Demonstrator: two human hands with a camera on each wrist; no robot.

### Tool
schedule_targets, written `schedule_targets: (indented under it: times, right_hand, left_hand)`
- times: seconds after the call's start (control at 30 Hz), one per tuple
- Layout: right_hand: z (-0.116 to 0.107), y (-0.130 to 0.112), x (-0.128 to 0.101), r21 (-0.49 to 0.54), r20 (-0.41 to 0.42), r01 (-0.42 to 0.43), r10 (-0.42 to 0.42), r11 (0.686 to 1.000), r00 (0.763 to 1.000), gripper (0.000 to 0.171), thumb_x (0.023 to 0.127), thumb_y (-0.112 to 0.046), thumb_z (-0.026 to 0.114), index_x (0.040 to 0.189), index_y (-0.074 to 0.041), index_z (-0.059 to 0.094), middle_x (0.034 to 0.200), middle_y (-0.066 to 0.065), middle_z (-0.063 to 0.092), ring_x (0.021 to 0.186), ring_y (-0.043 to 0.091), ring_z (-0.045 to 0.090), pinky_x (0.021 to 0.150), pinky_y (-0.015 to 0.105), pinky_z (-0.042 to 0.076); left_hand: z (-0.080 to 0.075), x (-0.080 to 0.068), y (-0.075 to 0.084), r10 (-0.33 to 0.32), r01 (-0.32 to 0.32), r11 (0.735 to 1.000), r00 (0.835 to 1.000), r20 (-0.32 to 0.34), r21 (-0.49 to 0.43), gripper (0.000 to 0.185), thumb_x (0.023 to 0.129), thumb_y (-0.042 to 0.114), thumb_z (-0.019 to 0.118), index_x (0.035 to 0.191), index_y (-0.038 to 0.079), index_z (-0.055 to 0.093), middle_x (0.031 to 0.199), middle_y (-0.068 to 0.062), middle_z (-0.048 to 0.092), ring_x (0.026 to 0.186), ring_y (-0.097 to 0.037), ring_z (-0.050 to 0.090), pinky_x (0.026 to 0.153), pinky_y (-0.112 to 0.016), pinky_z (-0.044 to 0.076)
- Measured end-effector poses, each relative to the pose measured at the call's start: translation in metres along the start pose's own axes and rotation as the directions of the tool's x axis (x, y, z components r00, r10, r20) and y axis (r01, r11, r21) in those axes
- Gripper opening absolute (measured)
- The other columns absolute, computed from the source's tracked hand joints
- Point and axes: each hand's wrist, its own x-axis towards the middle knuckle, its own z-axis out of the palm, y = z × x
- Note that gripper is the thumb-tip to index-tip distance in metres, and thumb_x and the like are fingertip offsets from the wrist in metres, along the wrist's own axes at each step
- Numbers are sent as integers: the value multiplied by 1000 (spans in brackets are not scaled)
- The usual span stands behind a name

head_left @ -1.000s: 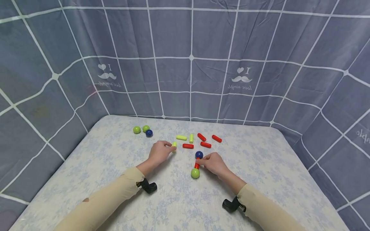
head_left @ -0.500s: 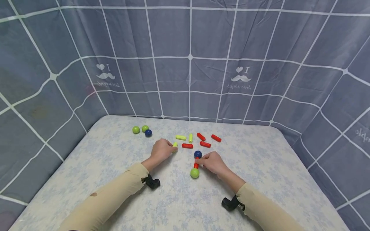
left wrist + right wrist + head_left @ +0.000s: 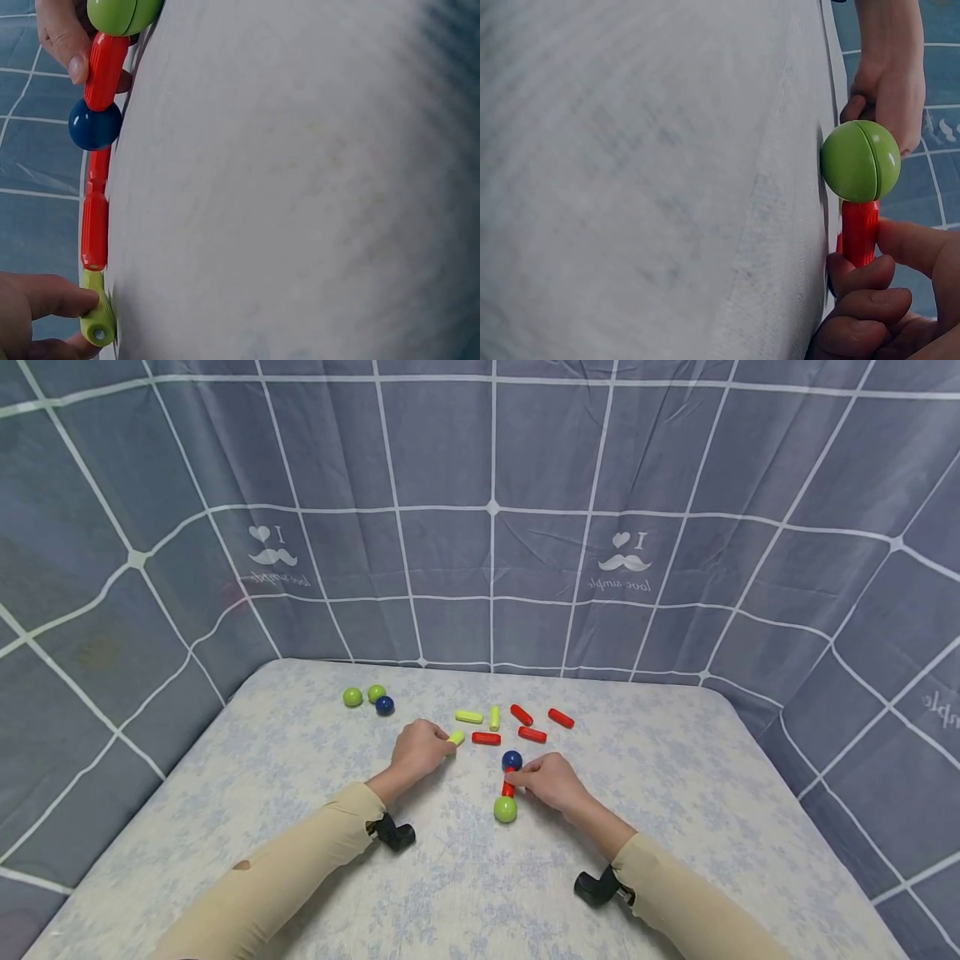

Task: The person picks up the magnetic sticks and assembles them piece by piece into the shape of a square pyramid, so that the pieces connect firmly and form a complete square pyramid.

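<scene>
In the head view my left hand [image 3: 420, 752] pinches a short yellow-green rod [image 3: 457, 738] between thumb and fingers. The left wrist view shows a round metal-looking end on that rod [image 3: 100, 334]. To the right, my right hand [image 3: 553, 782] grips a red rod [image 3: 508, 788] by its middle. A dark blue ball [image 3: 512, 761] sits at its far end, and a green ball [image 3: 506, 810] at its near end. Seen from the right wrist, the green ball [image 3: 861, 160] has a seam round it and touches the red rod [image 3: 860, 229].
Beyond the hands lie two yellow-green rods, one lying sideways [image 3: 469, 717] and one lengthwise [image 3: 494, 718]. Several red rods [image 3: 532, 735] are scattered beside them. Two green balls [image 3: 352, 697] and a blue ball [image 3: 385, 705] rest at the far left of the cloth-covered table [image 3: 675, 760].
The yellow-green rod in my left hand has turned, its far end swinging to the right. My left hand has shifted slightly away from me. The right hand keeps its hold, nearly still.
</scene>
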Motion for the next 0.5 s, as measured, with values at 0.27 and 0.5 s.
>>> schedule_targets:
  times: [0.27,0.5]
  right_hand:
    - [1,0,0,-2,1,-3,3,1000,1000,31,76,-41,72,65,-12,71,53,-2,47,47,15,37,42,26,24]
    - [0,0,1,-2,7,-2,2,1000,1000,30,76,-41,72,65,-13,71,53,-2,47,49,15,38,43,26,25]
  left_hand:
    - [-3,-2,0,40,-39,999,999,37,-15,16,76,21,72,89,11,74,83,-1,69,55,-10,59,48,-24,44]
    - [-4,-1,3,111,-108,993,991,72,-42,12,74,20,75,85,16,75,84,0,68,56,-12,55,48,-26,42]
